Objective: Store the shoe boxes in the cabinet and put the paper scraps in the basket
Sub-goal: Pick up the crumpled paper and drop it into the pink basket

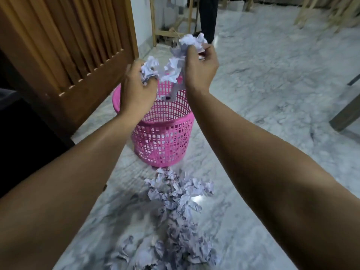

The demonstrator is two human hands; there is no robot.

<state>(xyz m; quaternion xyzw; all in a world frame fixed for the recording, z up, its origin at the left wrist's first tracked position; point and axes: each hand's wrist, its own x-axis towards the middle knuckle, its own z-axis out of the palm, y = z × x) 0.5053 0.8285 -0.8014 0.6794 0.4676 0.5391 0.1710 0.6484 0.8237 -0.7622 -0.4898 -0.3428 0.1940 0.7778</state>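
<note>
Our two bare forearms fill the foreground, reaching out over a marble floor that lies wide and open to the right and ahead. Below and between the arms, nearest us, a long heap of crumpled paper scraps trails across the floor from the bottom edge of the frame up to the foot of the basket, just touching or nearly touching its base.

On the left, a slatted wooden cabinet door stands close beside the basket, its lower edge near the rim, so room on that side is tight. A dark table leg cuts in at the right edge, well apart from the work. At the far end of the floor stand light wooden frames and a person's dark trouser legs.

The pink mesh basket sits upright on the floor, a few white scraps showing through its lattice.

Above its open mouth, our left hand is closed around a wad of scraps. Our right hand is clenched on a larger bunch, held higher and slightly beyond the far rim, with loose strips dangling toward the basket.
</note>
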